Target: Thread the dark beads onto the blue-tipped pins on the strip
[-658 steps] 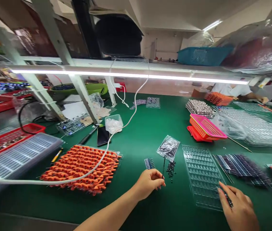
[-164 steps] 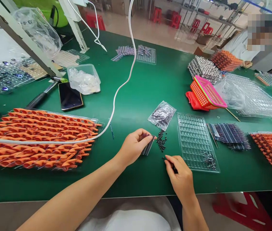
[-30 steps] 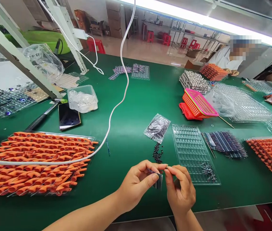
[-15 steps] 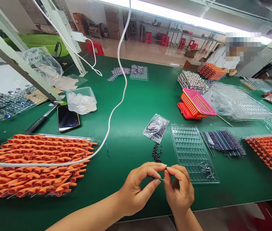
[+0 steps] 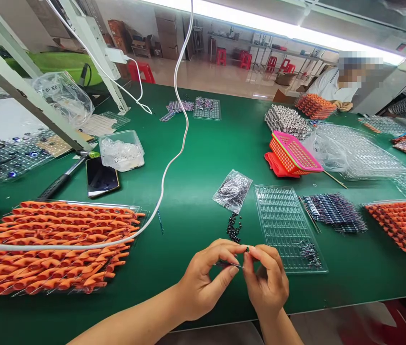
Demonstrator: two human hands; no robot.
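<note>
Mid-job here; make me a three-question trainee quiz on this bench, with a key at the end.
1. True or false: the left hand is lying flat and bare on the tabletop.
2. Which is nearest the right hand? A) pink basket B) loose black beads C) yellow pen
3. Fill in: in this view, the white cable crosses the rows of ____ pieces.

Key: 1. False; the left hand holds a thin dark strip. 2. B. 3. orange.
</note>
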